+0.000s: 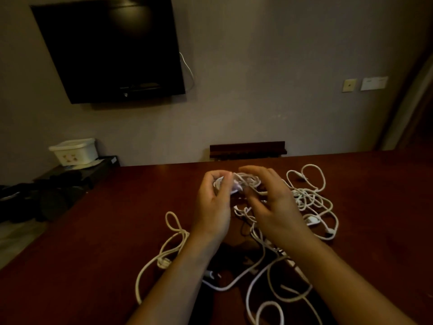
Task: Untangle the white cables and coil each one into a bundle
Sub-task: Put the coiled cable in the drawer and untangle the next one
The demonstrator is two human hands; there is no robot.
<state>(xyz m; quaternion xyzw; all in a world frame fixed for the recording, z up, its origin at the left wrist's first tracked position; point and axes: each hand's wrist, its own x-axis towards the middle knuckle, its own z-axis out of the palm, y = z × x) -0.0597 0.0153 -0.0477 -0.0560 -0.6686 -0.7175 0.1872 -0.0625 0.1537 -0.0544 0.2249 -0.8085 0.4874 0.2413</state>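
Note:
Several white cables (pixel 311 200) lie tangled across the dark red table (pixel 93 242). My left hand (pixel 214 202) is raised above the table and grips a small coil of white cable (pixel 243 181) in its curled fingers. My right hand (pixel 274 202) hovers just right of that coil, its fingers loosely bent at the strands; the motion blur hides whether it pinches one. More loose loops (pixel 173 240) trail toward me under both forearms.
A black wall-mounted TV (pixel 112 50) hangs at the upper left. A white plastic box (pixel 75 151) sits on a dark low stand at the left. A dark wooden rack (pixel 247 148) stands behind the table's far edge.

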